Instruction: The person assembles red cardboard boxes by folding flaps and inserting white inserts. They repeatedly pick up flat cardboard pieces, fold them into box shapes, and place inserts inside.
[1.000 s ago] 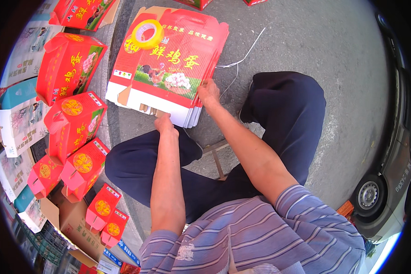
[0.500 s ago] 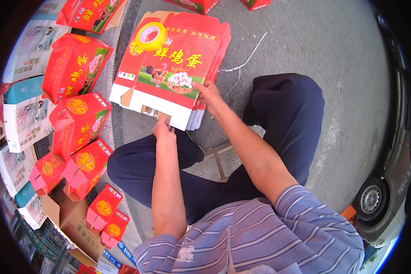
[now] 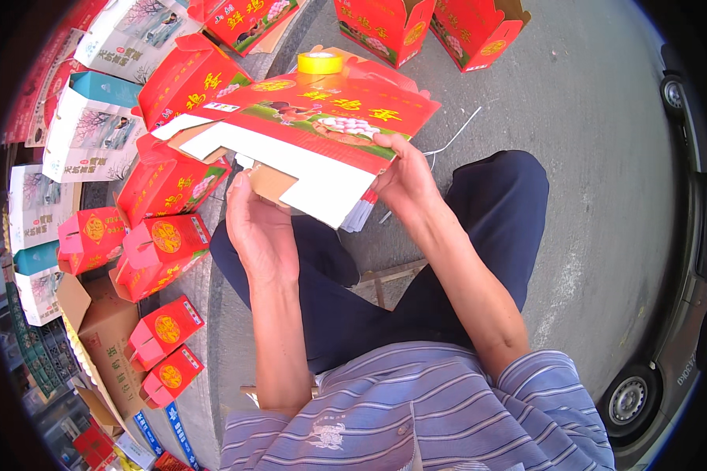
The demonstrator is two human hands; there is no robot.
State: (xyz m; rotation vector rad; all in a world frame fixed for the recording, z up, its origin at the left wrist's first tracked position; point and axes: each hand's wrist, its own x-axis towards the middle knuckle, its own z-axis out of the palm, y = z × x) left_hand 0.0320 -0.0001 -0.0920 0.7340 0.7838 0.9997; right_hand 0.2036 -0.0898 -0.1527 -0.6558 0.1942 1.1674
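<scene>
A flat, folded red egg carton (image 3: 291,129) with a white bottom edge lies tilted in front of me, its near side raised. My right hand (image 3: 404,177) grips its right edge, thumb on the printed face. My left hand (image 3: 263,231) is at the near edge, by the notched brown flap (image 3: 271,184), its fingertips closed on the cardboard and partly hidden. On the far part of the carton rests a yellow tape roll (image 3: 320,63). Below the raised edge shows a stack of more flat cartons (image 3: 359,213), mostly covered.
Folded-up red boxes (image 3: 166,243) and white boxes (image 3: 94,125) stand in rows at left, beside an open brown carton (image 3: 110,337). Two open-topped red boxes (image 3: 475,31) stand at the far side. A white strap (image 3: 457,129) lies on the pavement. A parked vehicle (image 3: 652,377) is at right.
The top carton's near edge has risen off the stack and tilted, with the tape roll still on it. Both hands have lifted with it, and the view has shifted.
</scene>
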